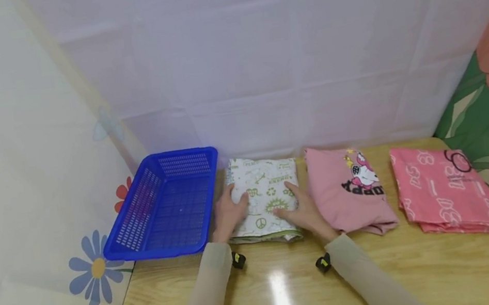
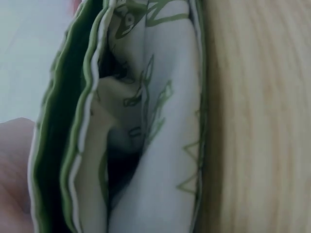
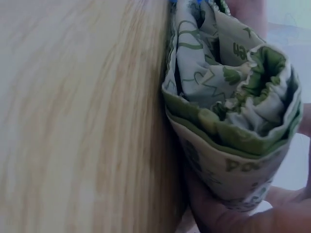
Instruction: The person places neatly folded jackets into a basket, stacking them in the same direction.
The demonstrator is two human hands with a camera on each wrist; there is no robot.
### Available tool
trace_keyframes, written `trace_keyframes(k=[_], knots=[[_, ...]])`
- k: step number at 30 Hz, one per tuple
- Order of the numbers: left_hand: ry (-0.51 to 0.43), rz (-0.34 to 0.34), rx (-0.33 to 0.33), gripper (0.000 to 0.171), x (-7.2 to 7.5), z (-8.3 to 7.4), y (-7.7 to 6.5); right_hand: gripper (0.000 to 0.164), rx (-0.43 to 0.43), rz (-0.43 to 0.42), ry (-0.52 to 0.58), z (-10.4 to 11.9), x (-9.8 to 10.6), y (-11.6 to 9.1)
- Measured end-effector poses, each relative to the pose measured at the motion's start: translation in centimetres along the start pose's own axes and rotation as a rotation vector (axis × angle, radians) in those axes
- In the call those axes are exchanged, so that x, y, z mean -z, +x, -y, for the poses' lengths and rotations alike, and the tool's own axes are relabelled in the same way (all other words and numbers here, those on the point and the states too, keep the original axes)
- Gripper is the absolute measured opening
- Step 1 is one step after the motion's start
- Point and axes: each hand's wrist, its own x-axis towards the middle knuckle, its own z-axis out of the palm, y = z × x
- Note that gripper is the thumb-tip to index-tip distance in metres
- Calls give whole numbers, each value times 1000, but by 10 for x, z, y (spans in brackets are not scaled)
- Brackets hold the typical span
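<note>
A folded white cloth with green print (image 1: pixel 261 192) lies on the table, its layered green edge toward me. At its left side my left hand (image 1: pixel 229 212) grips it, thumb over the top. My right hand (image 1: pixel 302 212) holds the opposite side, the thumb across the print. In the right wrist view, fingers (image 3: pixel 209 206) curl beneath the bundle (image 3: pixel 228 145), whose gathered green-trimmed layers show at the end. The left wrist view is filled by the open folds of the cloth (image 2: pixel 165 121), with part of a hand (image 2: pixel 14 174) at the left.
A blue plastic basket (image 1: pixel 201 242) stands left of the cloth. To the right lie a folded light-pink garment (image 1: pixel 336 202) with a cartoon print and a brighter pink folded cloth (image 1: pixel 447 192) with white figures. A pale sheet (image 1: pixel 237 70) hangs behind the wooden table (image 1: pixel 246 298).
</note>
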Motion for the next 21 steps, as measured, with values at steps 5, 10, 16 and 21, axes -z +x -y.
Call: trace_keyframes(k=[5,10,16,21], knots=[[-43,19,-3,68,0,4,3,99,-29,-13,78,1,-2,-1],[-74,7,-38,64,1,7,2,97,-38,-14,114,-1,-2,-4],[-102,24,-13,62,3,1,-3,97,-65,-17,141,4,0,-10],[-88,48,-12,61,8,-8,-7,96,-49,-28,168,12,4,-15]])
